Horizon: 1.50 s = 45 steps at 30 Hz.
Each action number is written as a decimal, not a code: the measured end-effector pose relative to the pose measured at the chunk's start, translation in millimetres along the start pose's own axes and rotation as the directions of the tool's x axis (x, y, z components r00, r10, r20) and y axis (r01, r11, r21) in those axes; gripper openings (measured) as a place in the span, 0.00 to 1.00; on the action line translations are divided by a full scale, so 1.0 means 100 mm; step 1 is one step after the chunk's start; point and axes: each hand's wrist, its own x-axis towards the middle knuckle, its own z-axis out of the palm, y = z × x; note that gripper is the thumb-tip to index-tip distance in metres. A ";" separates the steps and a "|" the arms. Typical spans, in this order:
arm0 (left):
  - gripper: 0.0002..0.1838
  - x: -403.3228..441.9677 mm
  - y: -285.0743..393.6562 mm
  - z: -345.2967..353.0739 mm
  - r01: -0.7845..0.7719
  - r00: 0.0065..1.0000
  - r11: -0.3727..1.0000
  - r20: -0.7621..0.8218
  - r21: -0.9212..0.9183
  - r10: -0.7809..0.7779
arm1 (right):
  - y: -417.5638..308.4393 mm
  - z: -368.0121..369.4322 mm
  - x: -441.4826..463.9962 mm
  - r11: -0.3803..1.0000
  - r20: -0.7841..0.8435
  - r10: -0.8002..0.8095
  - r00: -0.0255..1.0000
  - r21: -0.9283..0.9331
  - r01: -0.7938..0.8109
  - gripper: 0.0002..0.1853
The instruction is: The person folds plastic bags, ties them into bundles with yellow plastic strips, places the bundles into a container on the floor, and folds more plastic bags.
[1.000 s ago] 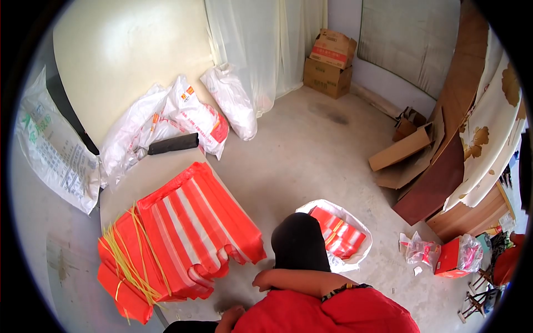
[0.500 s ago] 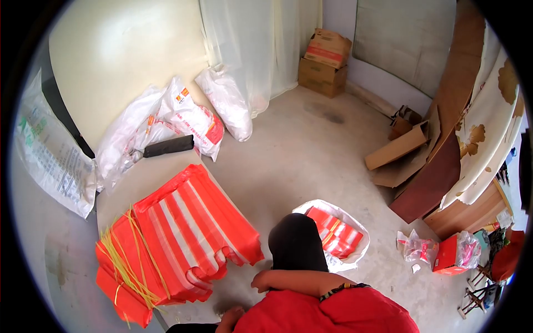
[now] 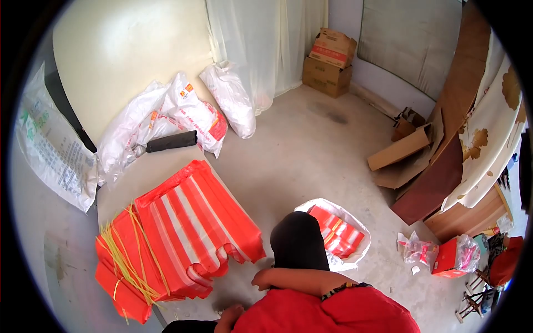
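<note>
My right forearm lies across my black-trousered knee (image 3: 300, 241), with my right hand (image 3: 262, 279) at the knee's left side. Its fingers are too hidden to read. At the bottom edge, my left hand (image 3: 229, 318) shows only in part, next to my red top (image 3: 327, 311). Left of both hands, a stack of red-and-white striped plastic bags (image 3: 194, 216) lies on a pale low surface (image 3: 130, 176). Thin yellow strips (image 3: 125, 261) are draped over the near-left end of the stack. Neither hand touches the bags.
A white sack (image 3: 363, 244) with bundled striped bags stands right of my knee. White sacks (image 3: 186, 111) and a black roll (image 3: 172, 141) are beyond the stack. Cardboard boxes (image 3: 327, 77) stand at the back, flattened cardboard (image 3: 400, 147) on the right, near a red box (image 3: 447, 258).
The whole view has shifted slightly, with the background a little farther right and up. My hands and the bags stay about where they were.
</note>
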 end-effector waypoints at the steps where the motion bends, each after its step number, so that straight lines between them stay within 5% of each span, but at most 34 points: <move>1: 0.21 0.03 -0.09 0.05 0.002 1.000 0.999 -0.002 -0.040 -0.003 | -0.01 0.00 0.00 1.000 -0.003 0.001 1.000 0.004 -0.001 0.30; 21: 0.23 -0.03 -0.12 0.11 0.030 0.998 0.996 -0.053 -0.086 -0.034 | 0.18 0.28 0.40 1.000 -0.054 -0.019 0.998 0.015 0.020 0.28; 23: 0.23 0.07 -0.18 0.16 -0.009 0.998 0.999 -0.055 -0.033 0.007 | 0.03 0.03 -0.05 1.000 -0.023 -0.011 1.000 0.026 0.011 0.30; 26: 0.23 0.19 -0.26 0.23 -0.281 0.952 0.849 0.015 0.446 0.307 | 0.54 0.74 0.60 0.999 -0.049 -0.037 0.998 0.013 0.038 0.32; 28: 0.24 0.15 -0.23 0.28 -0.134 0.990 0.942 0.000 0.308 0.140 | 0.11 0.15 0.00 0.999 0.014 0.022 1.000 0.046 -0.023 0.34; 30: 0.26 0.26 -0.50 0.53 -0.169 0.971 0.943 -0.114 0.287 0.209 | 0.03 0.06 -0.13 0.998 0.026 0.037 0.999 0.052 -0.038 0.32; 32: 0.28 0.21 -0.62 0.77 -0.064 0.975 0.976 -0.196 0.206 0.105 | -0.05 0.04 -0.19 0.999 -0.020 0.021 1.000 0.032 -0.021 0.30; 35: 0.29 0.10 -0.29 0.51 0.004 0.973 0.993 -0.228 0.117 0.023 | -0.24 -0.23 -0.45 0.990 -0.153 -0.123 0.980 0.047 0.132 0.24; 38: 0.30 -0.34 0.23 0.11 0.111 0.976 0.992 -0.181 -0.056 -0.119 | -0.46 -0.50 -0.48 0.985 -0.197 -0.098 0.975 -0.162 0.066 0.18; 39: 0.30 -0.42 0.36 -0.02 0.125 0.983 0.990 -0.127 -0.067 -0.132 | -0.48 -0.59 -0.52 0.971 -0.412 -0.208 0.887 -0.196 0.137 0.16; 41: 0.31 -0.62 0.59 -0.22 0.130 0.986 0.980 -0.089 -0.149 -0.144 | -0.44 -0.82 -0.63 0.924 -0.748 -0.382 0.542 -0.299 0.239 0.14; 43: 0.31 -0.69 0.67 -0.29 0.125 0.988 0.970 -0.060 -0.210 -0.140 | -0.46 -1.29 -0.70 0.885 -0.878 -0.433 0.204 -0.370 0.283 0.13; 45: 0.31 -0.70 0.69 -0.31 0.113 0.991 0.962 -0.043 -0.250 -0.127 | -0.46 -1.56 -0.70 0.947 -0.930 -0.176 0.323 -0.070 0.314 0.15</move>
